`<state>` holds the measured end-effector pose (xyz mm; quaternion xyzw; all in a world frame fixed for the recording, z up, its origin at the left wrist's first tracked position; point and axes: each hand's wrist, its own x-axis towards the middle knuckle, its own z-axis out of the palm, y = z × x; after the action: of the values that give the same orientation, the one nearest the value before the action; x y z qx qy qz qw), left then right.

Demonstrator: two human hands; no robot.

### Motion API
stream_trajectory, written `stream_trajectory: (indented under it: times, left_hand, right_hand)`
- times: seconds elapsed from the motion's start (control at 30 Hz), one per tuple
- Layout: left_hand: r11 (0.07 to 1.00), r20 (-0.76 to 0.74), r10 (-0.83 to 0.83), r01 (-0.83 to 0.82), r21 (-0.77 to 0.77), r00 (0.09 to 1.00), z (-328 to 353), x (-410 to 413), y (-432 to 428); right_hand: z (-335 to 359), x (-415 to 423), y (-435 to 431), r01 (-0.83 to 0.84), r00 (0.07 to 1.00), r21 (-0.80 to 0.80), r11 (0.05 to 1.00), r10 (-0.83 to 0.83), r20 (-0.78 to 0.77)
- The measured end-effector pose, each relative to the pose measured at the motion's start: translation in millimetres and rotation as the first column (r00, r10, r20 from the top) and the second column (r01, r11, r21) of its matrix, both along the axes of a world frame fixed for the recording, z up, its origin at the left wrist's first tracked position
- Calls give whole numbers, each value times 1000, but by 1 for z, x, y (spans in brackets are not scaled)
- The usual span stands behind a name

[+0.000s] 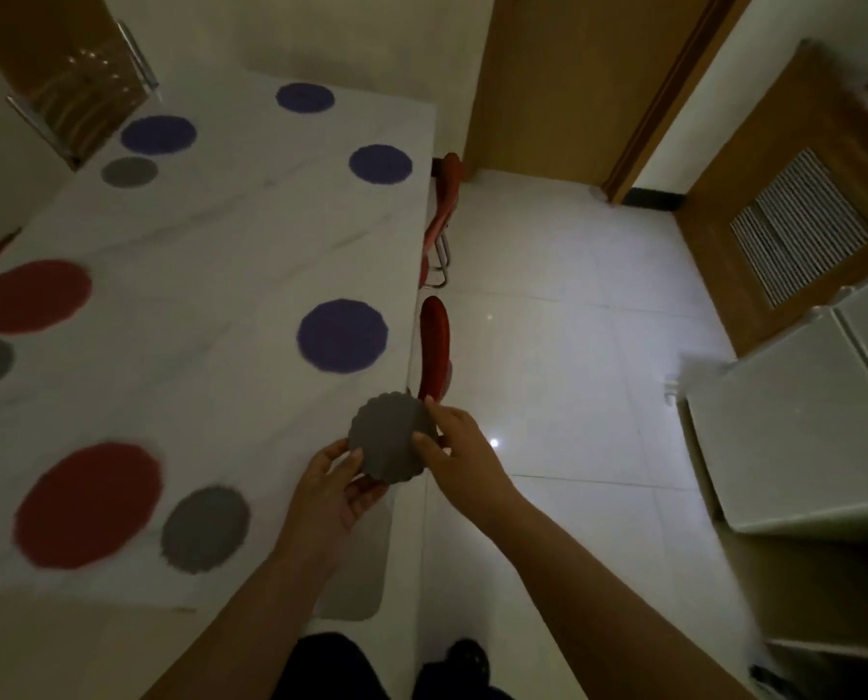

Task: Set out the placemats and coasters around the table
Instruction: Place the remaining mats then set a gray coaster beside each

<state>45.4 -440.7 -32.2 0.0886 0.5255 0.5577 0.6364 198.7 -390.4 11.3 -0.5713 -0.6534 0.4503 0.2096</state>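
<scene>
The left hand (pixel 335 492) cups the grey coaster (pixel 389 442) from below, thumb on its near-left rim and fingers curled underneath. The right hand (pixel 454 447) pinches the opposite rim, thumb on the top face. I cannot tell whether one disc or a thin stack sits between them. The coaster hangs in the air over the near right edge of the counter (pixel 250 255), touching nothing but the two hands.

Just beyond it lies a purple placemat (pixel 342 336) with no coaster beside it, and the farther purple placemat (pixel 380 164) along that edge looks bare as well. Across the counter, the near red placemat (pixel 88 505) has a laid coaster (pixel 205 528) close beside it, apart and not overlapping.

The step in hand is most likely to set this coaster by the nearest purple placemat. To do it well, one hand should take the disc alone. If it is a stack, the right thumb can slide the top piece off while the left keeps the rest. The coaster should go down flat beside the mat with a gap like that of the red pair. It should also sit well in from the counter's edge, where a red chair (pixel 434 346) stands just below.
</scene>
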Motion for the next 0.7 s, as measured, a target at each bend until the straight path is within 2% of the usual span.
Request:
stream_trajectory:
  times: [0.1, 0.2, 0.4, 0.6, 0.7]
  left_hand:
    - [996, -41, 94, -94, -8, 995, 10, 43, 8]
    - [988, -106, 151, -153, -10, 983, 15, 64, 21]
    - [961, -65, 277, -277, -1, 959, 24, 71, 73]
    - [932, -24, 361, -362, -15, 932, 13, 68, 155]
    - [913, 24, 406, -406, 31, 914, 13, 64, 194]
  right_hand:
    - [4, 37, 20, -74, 997, 19, 997, 73, 16]
    - [5, 58, 43, -81, 994, -15, 997, 80, -78]
    - [13, 62, 115, -128, 969, -85, 988, 107, -223]
    - [15, 43, 214, -201, 972, -50, 978, 192, -138]
    - [18, 30, 263, -205, 972, -38, 978, 198, -125]
